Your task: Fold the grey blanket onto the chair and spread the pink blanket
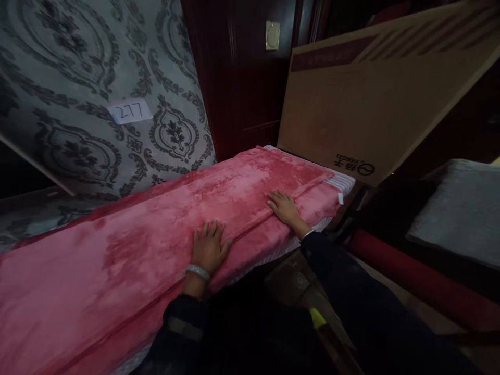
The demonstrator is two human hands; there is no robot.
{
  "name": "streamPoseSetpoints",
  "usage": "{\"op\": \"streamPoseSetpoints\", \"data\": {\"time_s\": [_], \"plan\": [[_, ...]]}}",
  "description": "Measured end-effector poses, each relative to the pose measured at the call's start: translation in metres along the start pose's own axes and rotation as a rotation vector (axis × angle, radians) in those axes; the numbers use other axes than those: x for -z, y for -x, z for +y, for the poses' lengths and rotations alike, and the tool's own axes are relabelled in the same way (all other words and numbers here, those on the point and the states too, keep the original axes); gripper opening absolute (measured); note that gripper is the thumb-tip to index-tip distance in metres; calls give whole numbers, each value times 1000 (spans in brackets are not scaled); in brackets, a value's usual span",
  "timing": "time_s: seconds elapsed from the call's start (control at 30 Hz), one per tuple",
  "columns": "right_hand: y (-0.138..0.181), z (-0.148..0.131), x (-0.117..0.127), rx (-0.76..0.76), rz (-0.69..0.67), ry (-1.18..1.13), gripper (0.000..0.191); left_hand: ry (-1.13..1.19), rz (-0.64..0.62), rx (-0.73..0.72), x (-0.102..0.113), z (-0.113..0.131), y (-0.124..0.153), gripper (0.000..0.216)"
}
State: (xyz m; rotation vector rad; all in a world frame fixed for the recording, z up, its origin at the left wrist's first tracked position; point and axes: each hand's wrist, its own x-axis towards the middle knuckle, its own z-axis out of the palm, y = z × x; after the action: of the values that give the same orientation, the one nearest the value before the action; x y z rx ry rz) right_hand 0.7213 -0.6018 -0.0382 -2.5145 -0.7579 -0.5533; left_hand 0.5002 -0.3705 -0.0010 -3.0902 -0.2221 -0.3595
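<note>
A pink-red plush blanket [156, 229] lies in a long folded strip on a narrow surface. Flat on its near half rests my left hand [210, 249], fingers spread, a pale bracelet at the wrist. Farther right, my right hand [283, 207] lies palm down on the blanket close to its near folded edge, fingers stretched out. Neither hand grips anything. A striped cloth [340, 182] shows from under the blanket at the far right end, with a small white tag [340, 198] hanging beside it.
Behind the blanket stands a patterned grey wall [175, 130] with a paper marked 277 [130, 111]. A large cardboard sheet [351, 114] leans at the back right, beside a dark red door panel [242, 83]. A red roll-like bar [422, 281] and a grey cushion-like block [461, 208] are at right.
</note>
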Motion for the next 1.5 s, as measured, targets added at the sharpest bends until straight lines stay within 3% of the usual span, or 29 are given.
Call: {"op": "streamPoseSetpoints", "data": {"time_s": [0.1, 0.2, 0.37, 0.57, 0.73, 0.9, 1.1, 1.5], "plan": [[5, 6, 4, -93, 116, -28, 43, 74, 102, -116, -1, -4, 3, 50], [13, 6, 7, -177, 146, -15, 41, 170, 181, -232, -1, -4, 4, 35], [20, 3, 6, -201, 125, -51, 32, 234, 237, -233, -5, -3, 3, 21], [20, 9, 11, -107, 104, -89, 48, 159, 188, -178, 2, 2, 5, 25], [17, 13, 17, -31, 56, -101, 39, 112, 152, -148, 10, 6, 6, 23], [9, 15, 20, -27, 94, -86, 45, 49, 241, -60, 14, 8, 7, 28], [10, 16, 17, -20, 13, -45, 35, 4, 49, -157, 11, 9, 6, 24], [12, 10, 21, -34, -3, -6, 38, 86, 186, -204, 6, 2, 5, 19]]}}
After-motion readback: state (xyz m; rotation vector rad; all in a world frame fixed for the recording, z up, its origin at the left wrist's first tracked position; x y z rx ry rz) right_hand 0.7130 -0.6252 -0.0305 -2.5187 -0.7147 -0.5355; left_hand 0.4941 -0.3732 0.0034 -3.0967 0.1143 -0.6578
